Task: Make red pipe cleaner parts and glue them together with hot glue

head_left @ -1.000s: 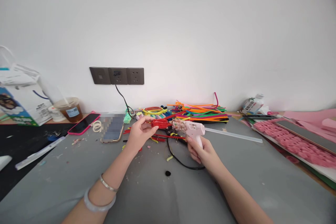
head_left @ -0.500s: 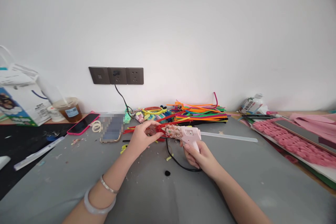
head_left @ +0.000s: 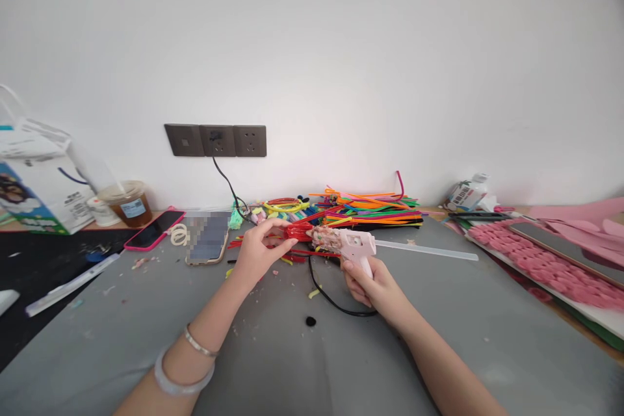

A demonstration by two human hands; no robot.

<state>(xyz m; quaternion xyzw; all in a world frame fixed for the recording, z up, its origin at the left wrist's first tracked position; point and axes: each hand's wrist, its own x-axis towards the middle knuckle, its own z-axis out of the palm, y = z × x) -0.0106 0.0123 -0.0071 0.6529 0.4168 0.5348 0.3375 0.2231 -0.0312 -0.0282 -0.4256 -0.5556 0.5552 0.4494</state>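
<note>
My right hand [head_left: 368, 283] is wrapped round the grip of a pale pink hot glue gun [head_left: 358, 246], whose front is crusted with dried glue and bits. A long translucent glue stick [head_left: 429, 250] sticks out of its back. The nozzle points left at a red fuzzy pipe-cleaner piece [head_left: 298, 232]; whether they touch I cannot tell. Thumb and fingers of my left hand [head_left: 263, 247] pinch that red piece at its left end. Below the gun the black cord [head_left: 336, 305] loops over the grey mat [head_left: 273, 351].
Colourful pipe cleaners [head_left: 375, 211] lie in a heap by the wall. To the left are a pink-cased phone [head_left: 155, 229], another phone [head_left: 208, 240] and a drink cup [head_left: 129, 205]. A black pompom [head_left: 311, 322] rests in front. Pink textured material [head_left: 550, 266] is stacked at right.
The glue gun has shifted slightly right. My left hand has drawn a little left, and more of the red pipe-cleaner piece shows between the hands.
</note>
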